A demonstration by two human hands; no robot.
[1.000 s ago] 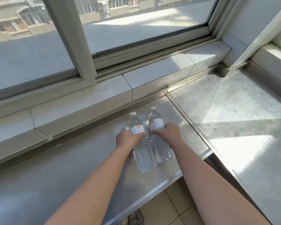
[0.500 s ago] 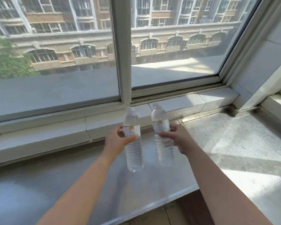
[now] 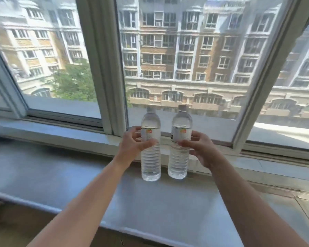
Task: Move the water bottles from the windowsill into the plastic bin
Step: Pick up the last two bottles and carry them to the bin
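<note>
Two full bottles, one in each hand, held up in front of the window

Your left hand (image 3: 132,146) wraps the left bottle (image 3: 150,157), your right hand (image 3: 199,148) the right bottle (image 3: 179,154), both at the label. Probably heavy, thin ribbed plastic, so don't squeeze. Sill (image 3: 78,168) edge is near; no bin in sight

Two bare forearms in shot, no sleeves visible. left hand (image 3: 132,143) and right hand (image 3: 202,148) bare too, no gloves, rings, watch.
</note>
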